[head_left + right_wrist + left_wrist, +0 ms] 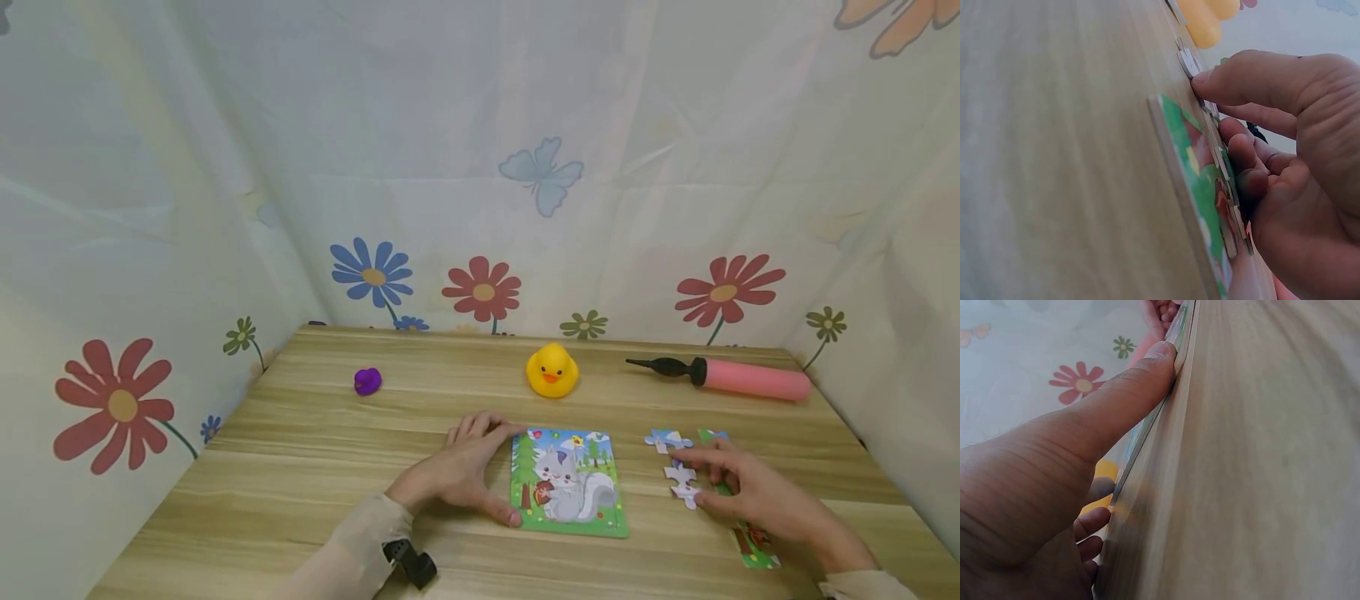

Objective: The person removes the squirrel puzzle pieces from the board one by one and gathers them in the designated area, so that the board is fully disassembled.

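Observation:
A square picture board (570, 500) showing a grey squirrel lies flat on the wooden table. My left hand (467, 475) spans its left side, with the index fingertip at the top corner and the thumb by the bottom corner. In the left wrist view the thumb (1125, 394) lies along the board's edge. To the right, my right hand (757, 496) reaches over several loose jigsaw pieces (680, 472). Its index finger and thumb touch them, while the other fingers bend underneath. Partly hidden below this hand is a second picture board (1194, 181) with a green border.
A yellow rubber duck (552, 372) stands behind the squirrel board. Farther left sits a small purple duck (367, 382). A pink hand pump (753, 379) with a black nozzle lies at the back right. Flower-printed curtains (465, 208) enclose the table (300, 475).

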